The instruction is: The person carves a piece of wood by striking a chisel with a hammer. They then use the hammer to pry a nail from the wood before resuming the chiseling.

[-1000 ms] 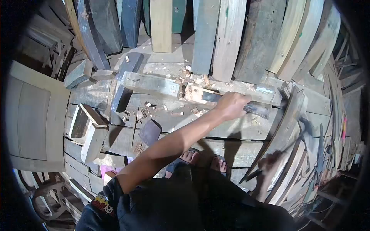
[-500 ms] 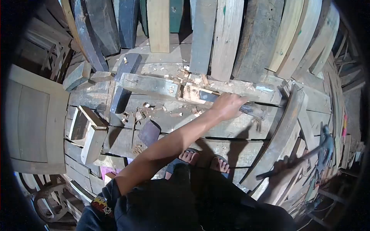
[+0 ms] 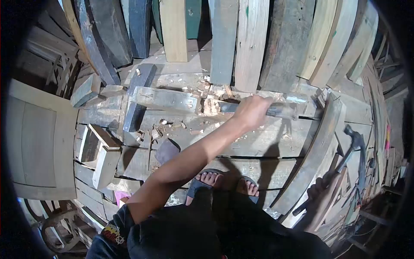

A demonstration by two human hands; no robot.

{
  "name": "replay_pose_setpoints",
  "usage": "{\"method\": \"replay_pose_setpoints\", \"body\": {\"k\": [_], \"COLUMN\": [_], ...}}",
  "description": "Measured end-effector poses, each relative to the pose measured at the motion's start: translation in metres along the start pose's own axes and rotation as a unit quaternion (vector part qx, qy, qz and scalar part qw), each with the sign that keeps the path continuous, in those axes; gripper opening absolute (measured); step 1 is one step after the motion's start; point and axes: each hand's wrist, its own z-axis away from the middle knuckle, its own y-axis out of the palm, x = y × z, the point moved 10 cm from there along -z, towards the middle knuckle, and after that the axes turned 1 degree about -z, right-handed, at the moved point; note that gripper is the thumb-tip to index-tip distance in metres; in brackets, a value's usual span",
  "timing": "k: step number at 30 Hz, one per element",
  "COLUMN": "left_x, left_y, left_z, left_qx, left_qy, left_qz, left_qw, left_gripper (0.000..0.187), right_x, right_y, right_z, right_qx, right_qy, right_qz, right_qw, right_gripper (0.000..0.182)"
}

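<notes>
My left hand is closed round a chisel, whose dark blade points left onto pale, freshly cut wood. That wood is the notched part of a weathered beam lying across the boards. At the lower right, my right hand, in shadow, grips a hammer by its handle, with the metal head up and to the right, away from the chisel. Wood chips are scattered around the notch.
Several long planks stand along the far side. A dark block lies under the beam's left part. A curved board slants at the right. A panelled door is at the left, near an open wooden box.
The hammer head has risen and shifted left, and its handle is now steeper. The chisel lies flatter, its handle end slightly higher in view. My left hand still holds it.
</notes>
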Motion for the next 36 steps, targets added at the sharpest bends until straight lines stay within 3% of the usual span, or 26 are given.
{"method": "replay_pose_setpoints", "body": {"k": [3, 4, 7, 9, 11, 16, 19, 23, 24, 28, 33, 36], "left_x": [0.0, -0.005, -0.001, -0.006, -0.016, -0.032, -0.028, 0.017, 0.031, 0.011, -0.027, -0.053], "left_y": [0.049, 0.051, 0.045, 0.029, 0.005, -0.016, 0.012, 0.004, 0.005, -0.031, 0.003, 0.018], "left_z": [0.008, 0.016, 0.022, 0.026, 0.028, 0.042, 0.045, 0.046, 0.047, 0.068, 0.087, 0.09], "left_qx": [0.13, 0.109, 0.131, 0.07, 0.041, -0.024, 0.044, 0.06, 0.079, -0.064, 0.014, 0.046], "left_qy": [0.034, 0.073, 0.018, 0.064, 0.091, 0.237, 0.213, 0.021, -0.015, 0.138, 0.233, 0.3], "left_qz": [-0.098, -0.127, -0.126, -0.145, -0.145, 0.069, -0.008, -0.083, -0.003, 0.029, 0.018, 0.001], "left_qw": [0.986, 0.983, 0.983, 0.985, 0.984, 0.969, 0.976, 0.995, 0.997, 0.988, 0.972, 0.953], "left_gripper": [0.018, 0.019, 0.019, 0.018, 0.016, 0.024, 0.026, 0.036, 0.039, 0.036, 0.027, 0.024], "right_x": [-0.003, -0.004, -0.021, -0.067, -0.08, -0.076, -0.065, -0.066, -0.068, -0.077, -0.08, -0.078], "right_y": [-0.001, 0.003, 0.006, -0.016, -0.008, 0.005, 0.01, 0.007, 0.005, 0.003, 0.003, 0.012], "right_z": [0.003, 0.004, 0.013, -0.005, -0.002, 0.006, 0.007, 0.002, 0.003, 0.003, 0.006, 0.007], "right_qx": [0.041, 0.024, -0.005, 0.053, 0.06, 0.037, 0.079, 0.096, 0.084, 0.013, 0.005, 0.068], "right_qy": [0.014, 0.017, 0.059, 0.147, 0.162, 0.16, 0.147, 0.152, 0.154, 0.164, 0.165, 0.168], "right_qz": [-0.019, -0.001, 0.049, 0.026, 0.043, 0.072, 0.076, 0.057, 0.053, 0.065, 0.097, 0.075], "right_qw": [0.999, 1.0, 0.997, 0.987, 0.984, 0.984, 0.983, 0.982, 0.983, 0.984, 0.982, 0.981], "right_gripper": [0.052, 0.053, 0.057, 0.055, 0.06, 0.058, 0.056, 0.057, 0.056, 0.056, 0.058, 0.058]}}
